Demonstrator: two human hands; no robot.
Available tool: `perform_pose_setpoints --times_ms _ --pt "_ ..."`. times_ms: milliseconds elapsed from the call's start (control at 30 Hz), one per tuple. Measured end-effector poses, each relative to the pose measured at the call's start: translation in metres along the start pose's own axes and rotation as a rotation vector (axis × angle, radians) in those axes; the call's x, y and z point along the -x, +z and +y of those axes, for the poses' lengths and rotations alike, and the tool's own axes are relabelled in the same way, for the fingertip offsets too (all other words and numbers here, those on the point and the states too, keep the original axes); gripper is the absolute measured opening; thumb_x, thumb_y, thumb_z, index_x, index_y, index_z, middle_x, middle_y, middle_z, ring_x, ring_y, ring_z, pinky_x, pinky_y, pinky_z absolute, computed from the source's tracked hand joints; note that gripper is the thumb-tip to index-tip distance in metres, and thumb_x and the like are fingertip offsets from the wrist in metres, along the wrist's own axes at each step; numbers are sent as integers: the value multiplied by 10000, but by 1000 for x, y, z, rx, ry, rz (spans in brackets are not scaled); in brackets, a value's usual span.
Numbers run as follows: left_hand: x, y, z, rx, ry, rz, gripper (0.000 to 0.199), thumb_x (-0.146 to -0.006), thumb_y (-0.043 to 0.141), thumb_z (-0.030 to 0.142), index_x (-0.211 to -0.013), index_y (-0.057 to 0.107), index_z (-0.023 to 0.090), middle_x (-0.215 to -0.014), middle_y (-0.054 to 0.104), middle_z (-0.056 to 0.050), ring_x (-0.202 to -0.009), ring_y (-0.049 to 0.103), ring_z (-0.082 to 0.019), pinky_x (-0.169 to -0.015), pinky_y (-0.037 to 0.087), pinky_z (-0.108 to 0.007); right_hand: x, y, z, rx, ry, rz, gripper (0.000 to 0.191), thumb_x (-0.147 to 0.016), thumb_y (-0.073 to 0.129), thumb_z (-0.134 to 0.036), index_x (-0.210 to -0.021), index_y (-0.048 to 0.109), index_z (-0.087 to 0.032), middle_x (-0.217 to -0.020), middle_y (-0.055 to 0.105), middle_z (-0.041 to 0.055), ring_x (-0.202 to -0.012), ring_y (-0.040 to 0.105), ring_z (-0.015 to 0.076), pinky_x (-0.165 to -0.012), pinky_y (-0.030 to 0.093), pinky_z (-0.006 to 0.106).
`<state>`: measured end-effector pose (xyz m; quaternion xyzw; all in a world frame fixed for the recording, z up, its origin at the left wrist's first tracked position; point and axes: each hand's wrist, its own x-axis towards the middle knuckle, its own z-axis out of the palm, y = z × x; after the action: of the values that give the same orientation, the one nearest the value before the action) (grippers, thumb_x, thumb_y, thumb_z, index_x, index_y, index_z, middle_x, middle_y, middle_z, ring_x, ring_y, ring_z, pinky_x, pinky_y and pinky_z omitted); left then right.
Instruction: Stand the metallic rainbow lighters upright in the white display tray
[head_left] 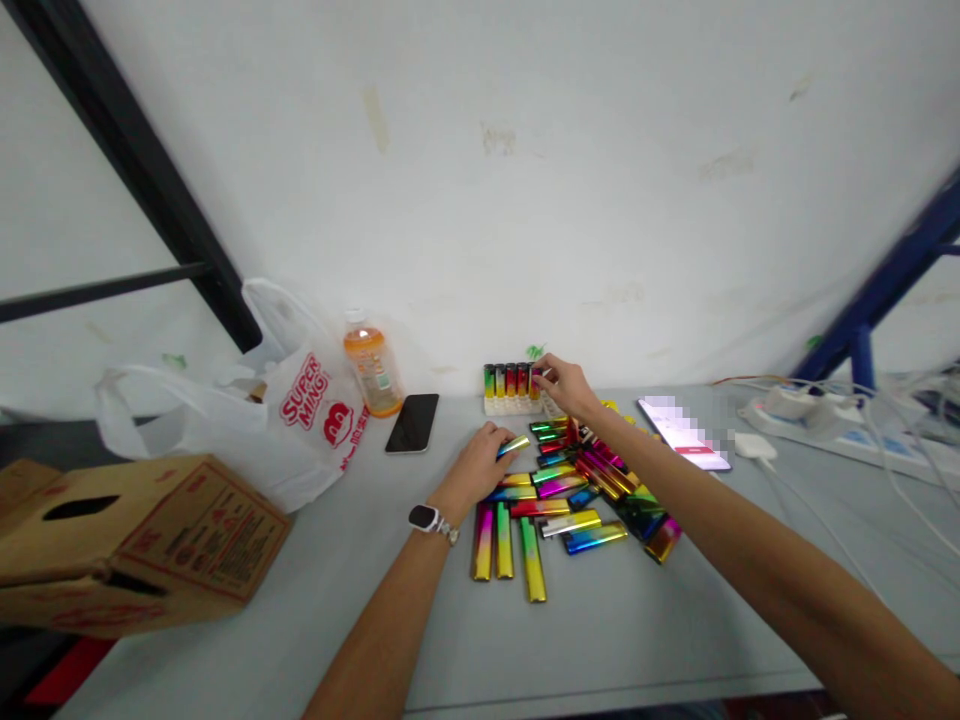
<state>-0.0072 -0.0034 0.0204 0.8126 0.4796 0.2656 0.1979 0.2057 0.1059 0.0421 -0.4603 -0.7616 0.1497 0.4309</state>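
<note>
Shiny multicoloured lighters (568,523) lie in a loose pile on the grey table, below and between my hands. Against the wall, a white holder (510,406) carries a row of upright lighters (511,380). My right hand (564,385) pinches a lighter (535,381) at the right end of that row. Closer to me on the left, my left hand (480,463) grips a yellow-green lighter (514,446) that sticks out to the right past its fingers. Three lighters (504,540) lie lengthwise just in front of the pile.
A dark phone (412,423) and an orange drink bottle (373,365) stand left of the holder. Farther left are a white plastic bag (300,430) and a cardboard box (142,540). A lit phone (682,432), a charger (754,447) and a power strip (847,430) with cables occupy the right.
</note>
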Motion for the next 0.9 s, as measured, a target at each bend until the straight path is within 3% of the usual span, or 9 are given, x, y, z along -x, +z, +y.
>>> perform_pose_setpoints --times_ms 167,300,400,600,900 --pt "-1 0 4 108 19 72 132 -947 501 260 -1031 572 187 -1036 647 -73 -985 622 -206 -905 470 -326 -7 -1 1 6 -44 -28 170 -854 597 -271 -971 662 -166 -739 671 11 -699 624 172 -716 468 298" --pt "-2 1 8 228 -60 75 179 -971 453 295 -1113 506 199 -813 657 -10 -770 636 -172 -744 466 -282 -9 -5 3 36 -88 0 155 -871 603 -256 -946 691 -153 -877 651 45 -710 603 154 -744 481 303" --pt "-4 1 9 288 -67 142 191 -965 462 326 -1103 505 203 -725 618 21 -682 601 -152 -673 433 -256 -9 -9 9 110 -141 58 127 -864 637 -248 -908 716 -159 -919 580 52 -722 576 144 -777 489 308" --pt "-8 5 6 378 -68 259 239 -938 502 375 -1083 549 190 -780 640 -3 -681 575 -139 -663 418 -250 -9 -18 15 81 -204 -7 109 -883 626 -224 -912 721 -178 -932 620 59 -776 614 155 -739 501 285" --pt "-10 9 2 443 -103 255 278 -916 542 385 -1087 587 170 -794 628 -5 -600 513 -100 -589 417 -223 -14 -18 17 22 -131 -51 116 -853 666 -200 -894 770 -170 -896 727 67 -780 652 181 -753 511 312"
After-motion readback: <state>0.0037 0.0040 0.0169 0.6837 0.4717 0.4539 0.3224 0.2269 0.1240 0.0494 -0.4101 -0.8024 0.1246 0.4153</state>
